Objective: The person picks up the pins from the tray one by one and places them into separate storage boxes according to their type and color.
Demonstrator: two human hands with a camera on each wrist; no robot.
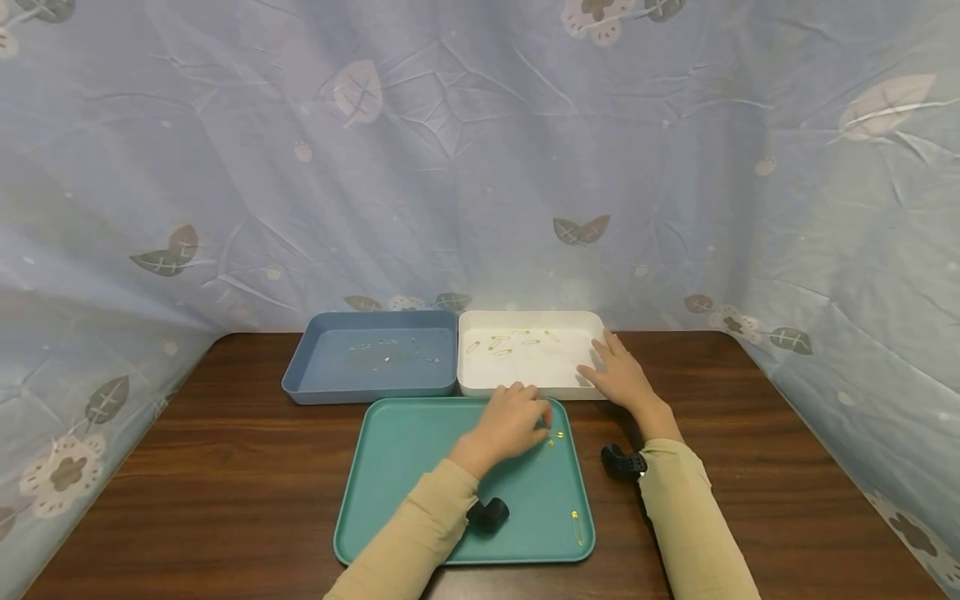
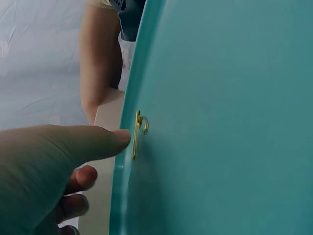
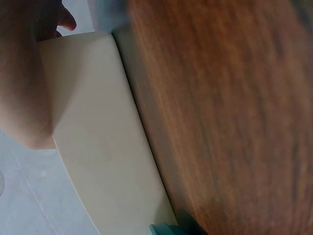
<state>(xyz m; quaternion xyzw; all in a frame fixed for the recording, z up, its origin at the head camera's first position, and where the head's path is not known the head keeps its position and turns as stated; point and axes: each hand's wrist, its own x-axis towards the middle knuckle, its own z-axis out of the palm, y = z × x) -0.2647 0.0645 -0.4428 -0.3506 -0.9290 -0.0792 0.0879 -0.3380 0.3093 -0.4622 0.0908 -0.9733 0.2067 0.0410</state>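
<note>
My left hand (image 1: 510, 423) reaches over the upper right of the teal tray (image 1: 420, 467), its fingers loosely bent. In the left wrist view its thumb (image 2: 110, 142) is extended, with the tip right beside a gold safety pin (image 2: 135, 134) near the tray rim; the bent fingers stay apart from the thumb. The head view shows small gold pins (image 1: 559, 435) there. Another gold safety pin (image 1: 575, 517) lies in the near right corner. My right hand (image 1: 624, 382) lies across the right side of the white tray (image 1: 555, 387), fingers spread along the rim and thumb over the inside.
Several gold safety pins (image 1: 531, 342) lie in the white tray. The blue tray (image 1: 367, 394) to its left holds several small silvery pins (image 1: 387, 342). All three trays stand close together on a dark wooden table (image 1: 187, 483), before a patterned curtain (image 1: 480, 167).
</note>
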